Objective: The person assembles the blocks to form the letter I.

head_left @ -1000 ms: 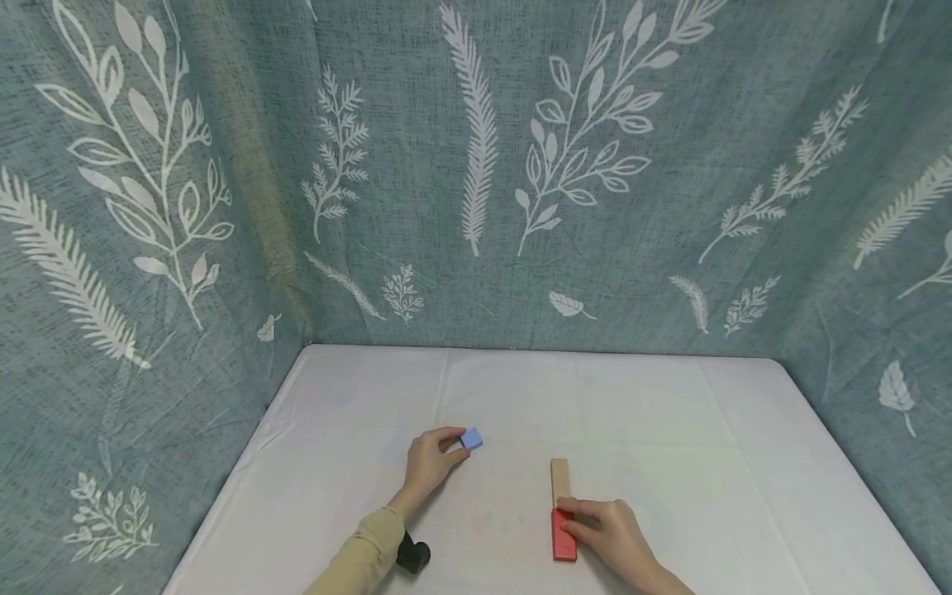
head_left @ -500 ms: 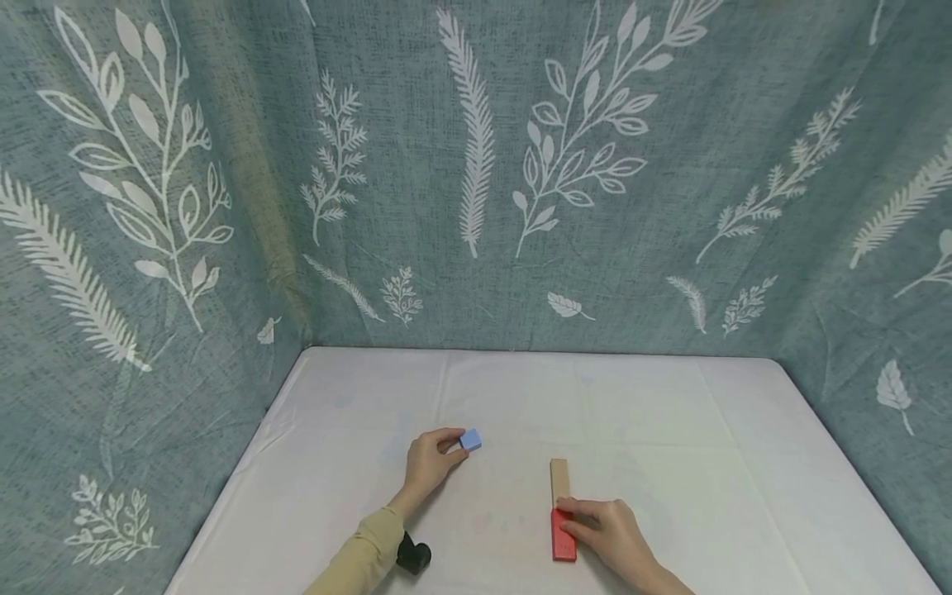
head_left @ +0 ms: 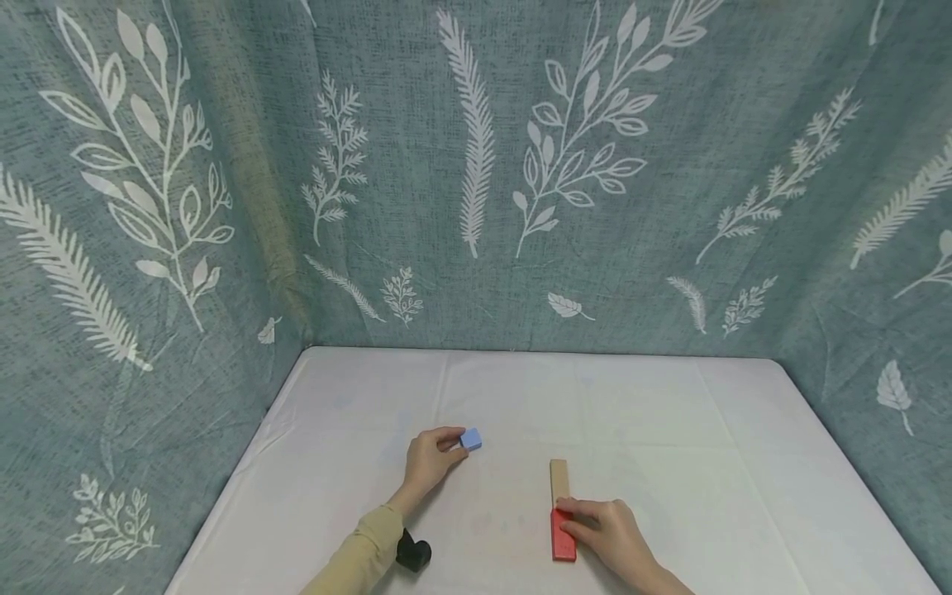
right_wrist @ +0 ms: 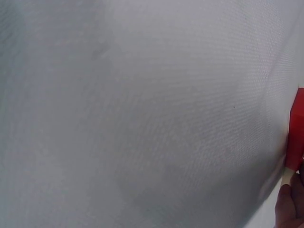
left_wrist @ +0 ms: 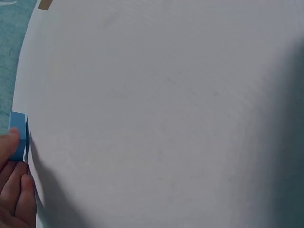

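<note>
In the head view my left hand [head_left: 427, 463] pinches a small light-blue block [head_left: 471, 440] between thumb and forefinger, left of the table's middle. The left wrist view shows the same blue block [left_wrist: 18, 122] at its left edge, the thumb over one face. To the right, my right hand [head_left: 613, 533] grips a red oblong block [head_left: 563, 543] with thumb and forefinger near its far end. A plain wooden strip [head_left: 559, 482] runs on from that end in line with it. Only part of the red block [right_wrist: 295, 130] shows in the right wrist view, beside the fingers.
A white cloth [head_left: 669, 430] covers the table. Green curtains [head_left: 416, 165] with white leaf prints stand behind it and at both sides. A small black object [head_left: 415, 554] sits by the left sleeve [head_left: 360, 549], partly hidden by it.
Both hands hold nearly still with the blocks in the same places. The head view has shifted very slightly.
</note>
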`<state>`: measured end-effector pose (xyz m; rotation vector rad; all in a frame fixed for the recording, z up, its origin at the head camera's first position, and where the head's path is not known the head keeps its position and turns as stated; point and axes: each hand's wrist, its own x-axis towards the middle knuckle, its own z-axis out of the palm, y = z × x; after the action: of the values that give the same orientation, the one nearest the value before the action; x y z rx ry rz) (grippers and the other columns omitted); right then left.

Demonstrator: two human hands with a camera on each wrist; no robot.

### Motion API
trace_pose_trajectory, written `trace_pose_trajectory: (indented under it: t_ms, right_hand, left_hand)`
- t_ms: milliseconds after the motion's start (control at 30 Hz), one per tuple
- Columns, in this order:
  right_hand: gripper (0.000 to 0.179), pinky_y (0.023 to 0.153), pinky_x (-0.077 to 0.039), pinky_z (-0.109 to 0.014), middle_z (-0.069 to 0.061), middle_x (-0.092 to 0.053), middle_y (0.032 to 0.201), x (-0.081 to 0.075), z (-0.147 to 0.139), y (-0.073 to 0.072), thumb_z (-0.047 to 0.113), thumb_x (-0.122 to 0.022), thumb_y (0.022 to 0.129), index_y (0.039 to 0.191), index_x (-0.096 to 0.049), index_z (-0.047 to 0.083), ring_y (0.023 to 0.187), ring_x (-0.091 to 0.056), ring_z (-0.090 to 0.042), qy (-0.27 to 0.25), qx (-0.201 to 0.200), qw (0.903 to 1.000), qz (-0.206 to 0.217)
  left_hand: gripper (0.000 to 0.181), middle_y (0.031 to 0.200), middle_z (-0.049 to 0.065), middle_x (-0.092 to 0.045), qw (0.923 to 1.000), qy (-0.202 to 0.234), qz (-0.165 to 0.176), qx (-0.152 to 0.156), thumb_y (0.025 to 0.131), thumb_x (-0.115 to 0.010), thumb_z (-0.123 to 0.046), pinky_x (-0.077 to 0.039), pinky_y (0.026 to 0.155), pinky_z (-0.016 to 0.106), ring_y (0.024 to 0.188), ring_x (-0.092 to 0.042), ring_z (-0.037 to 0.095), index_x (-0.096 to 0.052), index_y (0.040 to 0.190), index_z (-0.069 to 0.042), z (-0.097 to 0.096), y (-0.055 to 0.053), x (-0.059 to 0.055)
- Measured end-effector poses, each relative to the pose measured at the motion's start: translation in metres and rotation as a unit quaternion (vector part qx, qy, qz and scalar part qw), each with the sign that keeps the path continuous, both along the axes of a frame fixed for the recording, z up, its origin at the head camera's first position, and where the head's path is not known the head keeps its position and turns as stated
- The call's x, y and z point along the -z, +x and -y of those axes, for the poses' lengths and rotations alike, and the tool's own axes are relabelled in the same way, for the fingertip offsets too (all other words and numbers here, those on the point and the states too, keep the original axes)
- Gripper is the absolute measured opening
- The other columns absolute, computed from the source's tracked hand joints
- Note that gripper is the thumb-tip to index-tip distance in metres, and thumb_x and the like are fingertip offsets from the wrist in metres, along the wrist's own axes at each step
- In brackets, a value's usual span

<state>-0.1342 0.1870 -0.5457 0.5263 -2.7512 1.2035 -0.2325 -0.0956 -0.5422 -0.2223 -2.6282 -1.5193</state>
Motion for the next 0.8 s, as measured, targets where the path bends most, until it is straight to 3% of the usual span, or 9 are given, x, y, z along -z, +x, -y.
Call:
trace_pose_trajectory:
  t_ms: [233,800]
  right_hand:
    - [0.026,0.084,-0.057,-0.022,0.000,-0.073,0.105,-0.002,0.000,0.000,0.016,-0.075,0.078,0.104,-0.074,0.012,0.103,-0.067,-0.016,-0.005,0.000,0.9995,0.031]
    - [0.026,0.082,-0.058,-0.029,-0.002,-0.073,0.105,-0.004,0.001,0.000,0.020,-0.074,0.080,0.104,-0.074,0.011,0.102,-0.068,-0.021,-0.003,-0.004,0.9998,0.021]
  left_hand:
    - [0.029,0.108,0.021,-0.069,0.9999,-0.004,-0.001,0.010,0.077,-0.073,0.000,-0.058,0.083,0.033,0.099,-0.068,0.032,-0.070,0.106,0.003,0.000,-0.003,-0.007]
    - [0.029,0.109,0.017,-0.070,0.9993,-0.004,-0.028,0.026,0.079,-0.073,-0.002,-0.057,0.086,0.035,0.101,-0.068,0.029,-0.070,0.108,0.000,-0.001,-0.018,-0.042]
